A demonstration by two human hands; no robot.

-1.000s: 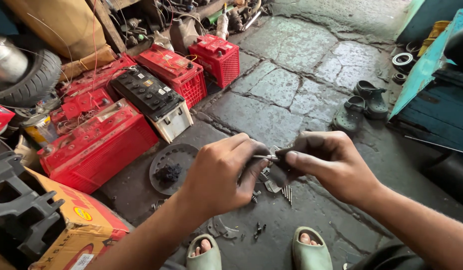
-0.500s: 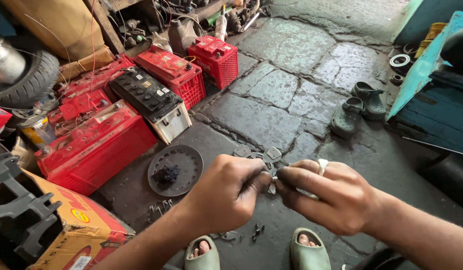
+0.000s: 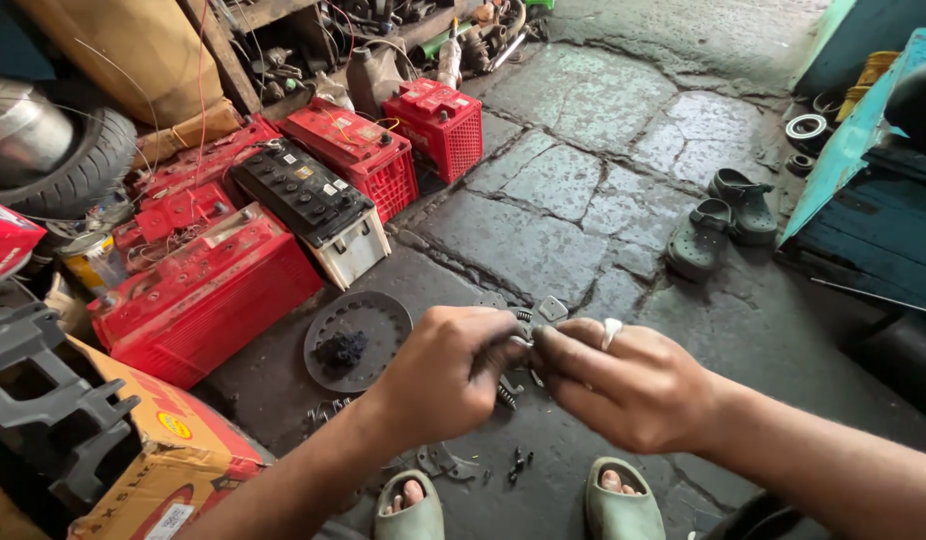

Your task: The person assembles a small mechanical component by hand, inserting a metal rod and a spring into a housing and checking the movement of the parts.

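My left hand (image 3: 448, 375) and my right hand (image 3: 623, 385) meet in front of me, fingertips pinched together on a small dark metal part (image 3: 523, 345) that they mostly hide. A small coil spring (image 3: 505, 397) hangs just below the left fingers. My right hand wears a pale ring. On the greasy floor under the hands lie small metal pieces (image 3: 521, 462) and a flat bracket (image 3: 441, 462). A round perforated metal disc (image 3: 358, 340) with black grime on it lies to the left of my left hand.
Several red batteries (image 3: 208, 295) and a black-topped one (image 3: 313, 205) stand at the left. A cardboard box (image 3: 173, 465) with a black plastic part sits at lower left, a tyre (image 3: 68, 170) behind. Dark clogs (image 3: 723, 215) lie on the stone floor. My green sandals (image 3: 623, 505) are below.
Both hands have shifted down and left in the view and stay pinched together on the small part. The camera has tilted slightly.
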